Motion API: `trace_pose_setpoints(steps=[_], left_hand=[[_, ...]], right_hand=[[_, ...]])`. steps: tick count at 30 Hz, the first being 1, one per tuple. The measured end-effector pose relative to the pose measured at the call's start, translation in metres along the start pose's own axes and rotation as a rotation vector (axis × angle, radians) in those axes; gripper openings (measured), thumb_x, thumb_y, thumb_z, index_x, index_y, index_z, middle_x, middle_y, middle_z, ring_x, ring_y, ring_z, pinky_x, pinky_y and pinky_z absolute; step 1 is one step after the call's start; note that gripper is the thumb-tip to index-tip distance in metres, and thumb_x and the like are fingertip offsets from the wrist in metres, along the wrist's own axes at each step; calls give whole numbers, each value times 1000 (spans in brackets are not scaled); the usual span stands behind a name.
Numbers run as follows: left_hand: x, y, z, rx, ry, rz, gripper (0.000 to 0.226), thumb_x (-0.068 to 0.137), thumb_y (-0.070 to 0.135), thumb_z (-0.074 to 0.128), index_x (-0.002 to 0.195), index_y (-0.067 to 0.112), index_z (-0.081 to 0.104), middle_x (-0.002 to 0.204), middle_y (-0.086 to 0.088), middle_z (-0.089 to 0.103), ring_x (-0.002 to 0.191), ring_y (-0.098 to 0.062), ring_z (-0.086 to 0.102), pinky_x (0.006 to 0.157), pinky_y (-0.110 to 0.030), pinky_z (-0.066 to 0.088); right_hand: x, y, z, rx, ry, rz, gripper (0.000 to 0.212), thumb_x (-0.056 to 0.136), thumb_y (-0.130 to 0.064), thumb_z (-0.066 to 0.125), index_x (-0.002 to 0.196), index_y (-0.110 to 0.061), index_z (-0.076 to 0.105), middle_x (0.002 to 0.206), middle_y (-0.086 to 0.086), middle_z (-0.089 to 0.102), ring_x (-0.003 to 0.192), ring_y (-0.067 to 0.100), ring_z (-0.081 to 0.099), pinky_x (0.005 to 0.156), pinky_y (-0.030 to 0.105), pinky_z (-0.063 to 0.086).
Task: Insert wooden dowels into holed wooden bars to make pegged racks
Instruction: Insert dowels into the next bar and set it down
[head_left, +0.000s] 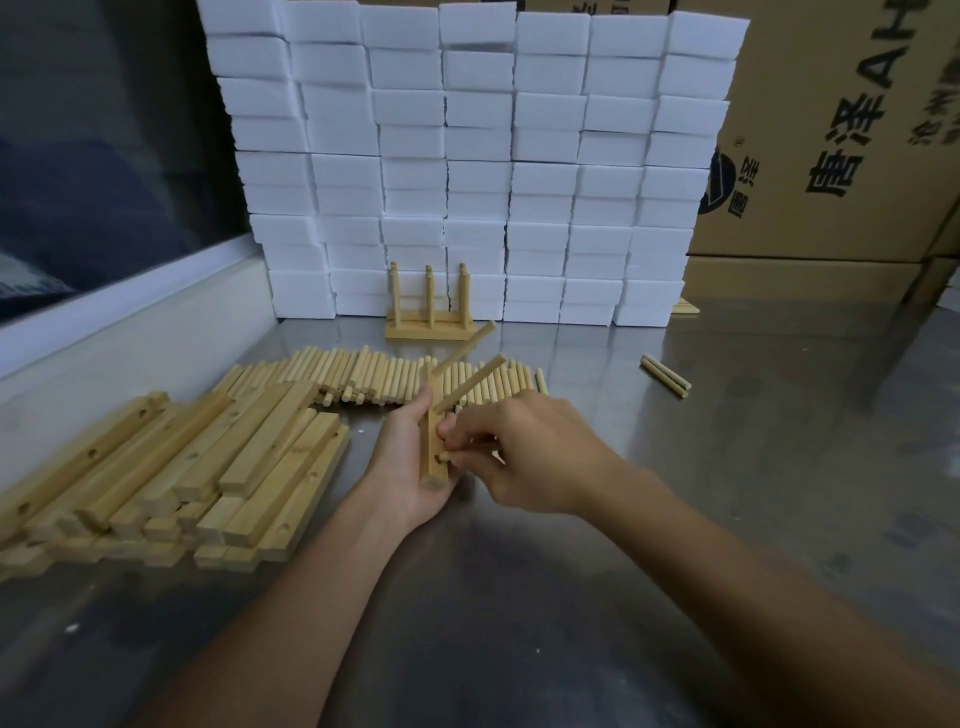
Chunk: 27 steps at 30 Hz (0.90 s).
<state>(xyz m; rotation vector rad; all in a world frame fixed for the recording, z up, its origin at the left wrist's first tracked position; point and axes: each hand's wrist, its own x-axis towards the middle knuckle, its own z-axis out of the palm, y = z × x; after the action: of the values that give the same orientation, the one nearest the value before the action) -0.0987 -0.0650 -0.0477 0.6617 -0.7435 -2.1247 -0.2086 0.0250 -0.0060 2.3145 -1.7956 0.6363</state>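
While my left hand (410, 457) grips the pale holed wooden bar (432, 441) upright above the steel table (727, 467) and my right hand (524, 457) pinches a short round wooden dowel (444, 457) at its lowest hole, I judge a tilted entry could jam it.

I am working in a small packing or assembly workshop, not a home. My desk (727, 467) is a bare metal surface, scuffed and reflective. White boxes (467, 156) are stacked in a tall wall at its back edge, and printed cardboard cartons (841, 130) stand behind them on the right. Stock lies in bulk: a heap of holed wooden bars (171, 467) on the left and a row of loose dowels (374, 374) beside it. One finished rack (430, 312) stands against the boxes.
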Motion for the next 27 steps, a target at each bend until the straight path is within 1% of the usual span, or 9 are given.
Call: trace_pose_setpoints(steps=[4,6,11,15,19,21,23,24,27], left_hand=[[-3,1,1,90,-37,-8,58,104,42,42,64,13,71,51,2,54,43,-11,51,43,-22,34],[-5,1,1,113,-56,-9,64,104,42,41,53,17,69,48,4,53,42,-9,50,45,-21,32],[-5,3,1,84,-31,3,46,103,42,43,79,12,69,64,1,50,57,-13,42,55,-25,27],[-3,2,-2,75,18,-8,48,103,41,44,75,12,69,62,0,50,57,-14,42,53,-25,30],[-2,1,-4,69,31,-6,55,105,33,42,63,12,69,53,0,53,45,-13,51,42,-22,38],[-2,1,-2,101,28,6,54,105,30,40,70,6,73,68,-7,68,60,-17,65,54,-25,49],[-2,1,-2,112,57,3,48,105,31,42,85,4,76,93,-12,72,81,-23,68,69,-30,51],[-1,1,-3,109,73,4,48,105,31,42,84,4,76,91,-12,71,79,-23,67,66,-30,51],[-1,1,-3,62,26,-7,61,105,36,39,61,12,72,57,-2,58,48,-14,57,41,-22,46]], right_hand=[[10,-12,-11,-304,-89,-242,10,86,-20,59,94,-24,65,74,-8,53,66,20,48,56,29,32],[15,-14,-16,-394,-140,-277,14,88,-20,58,99,-24,66,77,-9,56,66,19,49,56,29,33],[26,-14,-21,-596,-250,-462,23,91,-13,52,111,-14,62,97,4,70,86,28,65,62,33,38],[33,-15,-26,-597,-325,-522,21,92,-14,57,110,-15,67,88,2,66,76,25,61,61,32,38],[38,-21,-25,-325,-462,-273,18,93,-19,58,75,-13,59,63,-8,37,62,15,46,58,24,33],[41,-23,-26,-121,-504,-11,36,92,-23,61,62,-18,42,62,-6,41,58,9,43,53,22,31],[42,-25,-27,15,-538,176,36,90,-25,63,61,-19,41,63,-4,47,59,9,46,51,22,33],[40,-28,-28,-8,-538,175,34,90,-25,62,62,-18,43,64,-3,47,61,11,48,52,23,34],[33,-35,-27,-529,-424,-284,18,94,-22,51,79,-15,58,70,-3,43,69,19,51,61,31,43]])
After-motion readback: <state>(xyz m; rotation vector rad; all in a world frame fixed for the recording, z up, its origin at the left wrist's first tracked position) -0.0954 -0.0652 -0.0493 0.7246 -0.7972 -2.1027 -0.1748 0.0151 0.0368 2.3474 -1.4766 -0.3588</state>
